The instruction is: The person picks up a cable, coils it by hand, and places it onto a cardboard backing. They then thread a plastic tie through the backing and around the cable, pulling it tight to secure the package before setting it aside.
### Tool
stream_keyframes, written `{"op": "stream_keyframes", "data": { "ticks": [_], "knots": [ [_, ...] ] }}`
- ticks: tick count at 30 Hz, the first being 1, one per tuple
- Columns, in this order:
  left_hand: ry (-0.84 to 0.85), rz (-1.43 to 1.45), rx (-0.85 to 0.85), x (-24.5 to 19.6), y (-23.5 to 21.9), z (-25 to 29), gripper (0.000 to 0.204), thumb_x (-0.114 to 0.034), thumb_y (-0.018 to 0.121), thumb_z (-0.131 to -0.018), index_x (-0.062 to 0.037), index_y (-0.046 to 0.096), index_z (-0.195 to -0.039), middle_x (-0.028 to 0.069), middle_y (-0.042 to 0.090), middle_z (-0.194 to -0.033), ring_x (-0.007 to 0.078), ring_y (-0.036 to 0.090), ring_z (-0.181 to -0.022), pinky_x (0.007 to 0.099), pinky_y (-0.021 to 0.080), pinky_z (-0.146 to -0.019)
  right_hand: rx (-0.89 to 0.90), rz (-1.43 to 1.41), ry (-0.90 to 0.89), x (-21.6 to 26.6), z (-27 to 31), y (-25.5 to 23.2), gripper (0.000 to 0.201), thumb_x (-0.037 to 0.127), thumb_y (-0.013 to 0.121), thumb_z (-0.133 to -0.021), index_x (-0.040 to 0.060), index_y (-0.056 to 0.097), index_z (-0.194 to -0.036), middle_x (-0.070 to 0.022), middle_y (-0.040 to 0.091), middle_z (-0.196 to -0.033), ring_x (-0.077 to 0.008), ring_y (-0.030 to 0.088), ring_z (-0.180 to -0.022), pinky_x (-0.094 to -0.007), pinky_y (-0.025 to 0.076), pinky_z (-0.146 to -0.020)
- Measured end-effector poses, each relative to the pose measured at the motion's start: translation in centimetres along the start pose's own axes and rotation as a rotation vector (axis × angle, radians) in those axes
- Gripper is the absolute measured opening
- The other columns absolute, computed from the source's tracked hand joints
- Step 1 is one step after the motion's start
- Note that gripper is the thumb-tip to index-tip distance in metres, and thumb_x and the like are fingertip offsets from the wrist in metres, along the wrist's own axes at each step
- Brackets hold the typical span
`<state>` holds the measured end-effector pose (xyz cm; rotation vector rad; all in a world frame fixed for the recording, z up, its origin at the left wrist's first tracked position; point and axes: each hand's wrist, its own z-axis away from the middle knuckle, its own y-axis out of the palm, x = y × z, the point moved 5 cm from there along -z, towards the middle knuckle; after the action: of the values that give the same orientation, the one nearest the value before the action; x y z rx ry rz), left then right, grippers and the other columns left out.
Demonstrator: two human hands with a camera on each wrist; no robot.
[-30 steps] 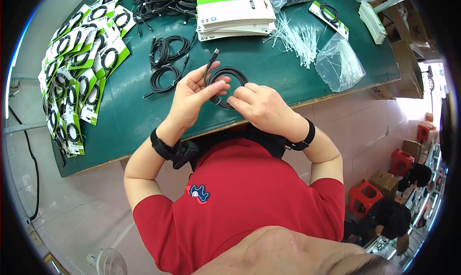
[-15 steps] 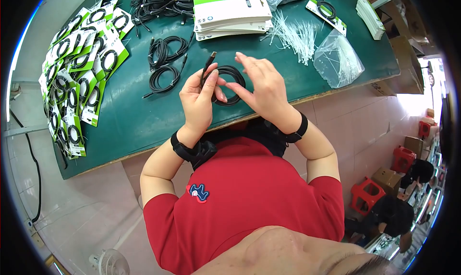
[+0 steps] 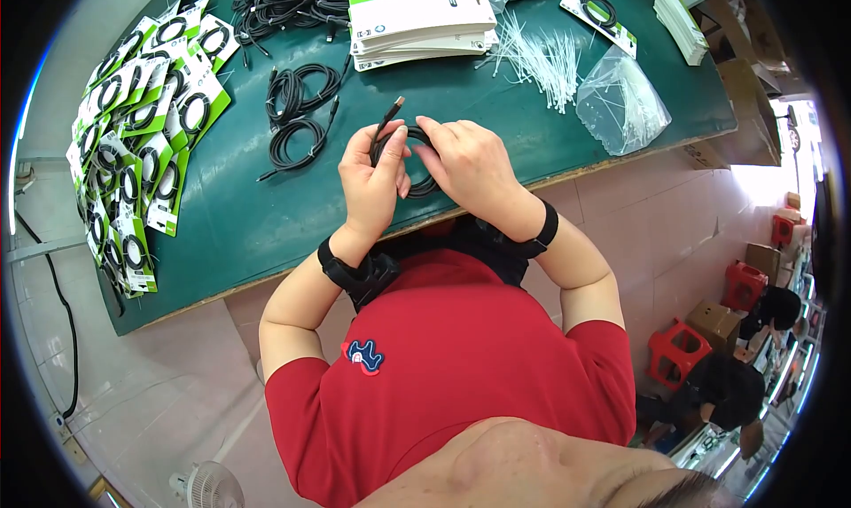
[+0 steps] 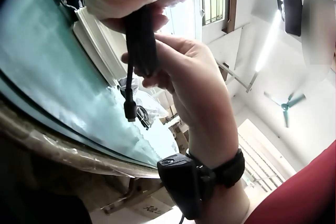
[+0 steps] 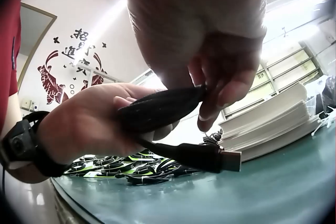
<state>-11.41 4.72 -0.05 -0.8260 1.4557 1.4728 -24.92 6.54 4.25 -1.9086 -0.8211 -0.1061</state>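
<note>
A coiled black cable (image 3: pixel 424 187) is between both hands above the table's front edge. My left hand (image 3: pixel 370 175) grips the coil's left side between thumb and fingers. Its loose end, with a metal-tipped plug (image 3: pixel 396 106), sticks up past the left thumb; the right wrist view shows this plug (image 5: pixel 218 160) below the coil. My right hand (image 3: pixel 474 162) holds the other side, its fingers bent around the bundle and its back covering part of the loop. Seen from the left wrist, the cable bundle (image 4: pixel 140 45) spans the two hands.
Two coiled cables (image 3: pixel 297 118) lie left of the hands. Beyond are stacked cards (image 3: pixel 421 16), a black cable heap (image 3: pixel 292 3) and loose white zip ties (image 3: pixel 541 65), with a plastic bag (image 3: pixel 620 109) at right. Carded cables (image 3: pixel 133 144) cover the table's left end.
The left hand has moved in and gripped the coil with the plug end upright. The right hand left the coil's lower edge, spread its fingers, then closed over the upper right side.
</note>
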Motion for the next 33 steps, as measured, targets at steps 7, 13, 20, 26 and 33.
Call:
{"op": "stream_keyframes", "data": {
  "ticks": [7,13,20,26,33],
  "knots": [
    [0.015,-0.089,0.063,0.2,0.0,0.5,0.018,-0.01,0.058,-0.096,0.0011,0.059,-0.109,0.0012,0.053,-0.071,0.0037,0.041,-0.045,0.0207,0.036,-0.038,0.027,-0.104,-0.107,-0.6,0.2,-0.4,0.025,0.007,0.067,-0.081,-0.0016,0.064,-0.104,-0.0123,0.064,-0.077,-0.0289,0.062,-0.071,-0.0367,0.05,-0.064],
    [-0.034,0.01,0.155,-0.3,0.6,0.9,0.019,-0.014,0.055,-0.098,0.001,0.059,-0.109,-0.0014,0.047,-0.068,0.0038,0.037,-0.046,0.0216,0.037,-0.038,0.184,-0.29,-0.113,-1.5,-0.4,-0.5,0.034,0.008,0.068,-0.082,-0.0012,0.062,-0.114,-0.01,0.066,-0.083,-0.0241,0.062,-0.072,-0.0332,0.051,-0.067],
    [0.089,0.25,-0.13,-2.0,-1.2,-0.3,0.025,-0.021,0.05,-0.101,0.0001,0.057,-0.114,-0.0024,0.044,-0.067,0.0046,0.036,-0.047,0.0221,0.036,-0.041,-0.041,-1.291,0.618,-3.3,1.3,1.8,0.04,0.012,0.064,-0.09,0.0025,0.054,-0.128,-0.0032,0.061,-0.097,-0.0104,0.057,-0.08,-0.0261,0.05,-0.077],
    [-0.005,0.315,-0.122,-0.2,0.3,0.0,0.028,-0.024,0.048,-0.102,-0.0007,0.055,-0.117,-0.0015,0.045,-0.068,0.0056,0.037,-0.047,0.0234,0.04,-0.046,-0.041,-1.27,0.527,-0.4,1.1,3.7,0.022,0.022,0.058,-0.096,0.0024,0.059,-0.105,-0.0013,0.058,-0.084,-0.0082,0.052,-0.072,-0.0221,0.045,-0.068],
    [0.058,0.239,-0.037,-0.6,0.5,0.8,0.028,-0.022,0.048,-0.101,-0.0014,0.054,-0.12,-0.0003,0.047,-0.068,0.0061,0.04,-0.046,0.0267,0.049,-0.049,-0.019,-1.253,0.653,-1.7,0.2,3.8,0.045,0.037,0.046,-0.102,0.0083,0.045,-0.067,0.0028,0.045,-0.063,-0.0058,0.04,-0.059,-0.0228,0.032,-0.054]
  ]
}}
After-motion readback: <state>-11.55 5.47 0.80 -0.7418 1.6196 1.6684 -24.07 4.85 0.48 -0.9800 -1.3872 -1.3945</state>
